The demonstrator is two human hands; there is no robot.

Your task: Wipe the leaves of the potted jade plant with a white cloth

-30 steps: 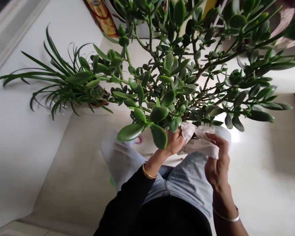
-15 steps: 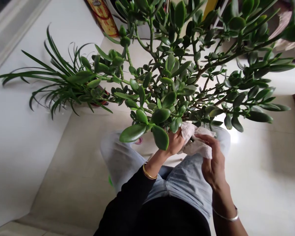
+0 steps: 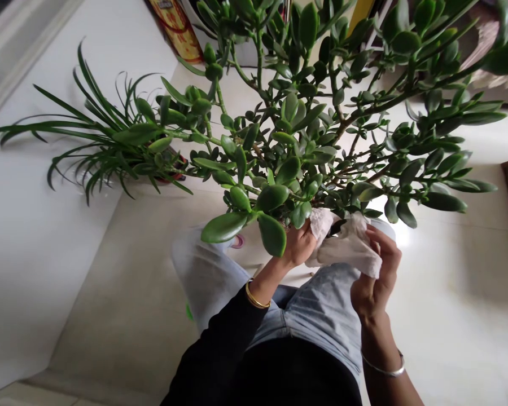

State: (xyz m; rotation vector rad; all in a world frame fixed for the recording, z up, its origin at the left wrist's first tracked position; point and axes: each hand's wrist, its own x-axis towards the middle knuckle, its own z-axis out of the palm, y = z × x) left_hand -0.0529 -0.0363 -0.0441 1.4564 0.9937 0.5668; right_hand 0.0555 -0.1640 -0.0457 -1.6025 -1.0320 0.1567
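R hand (image 3: 376, 276) pinching white tissue (image 3: 349, 245), L hand (image 3: 298, 243) behind jade plant leaves (image 3: 272, 198), grip unclear

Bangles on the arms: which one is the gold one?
The thin gold bangle on the left arm, above the left hand holding the crumpled white tissue. The other, on the right arm, is a thin silver bangle.

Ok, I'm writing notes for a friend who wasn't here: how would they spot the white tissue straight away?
Start at the large jade plant filling the view, then follow it down to its lowest leaves, above the person's jeans. The crumpled white tissue sits bunched between the left hand and right hand, the only soft, pale thing there.
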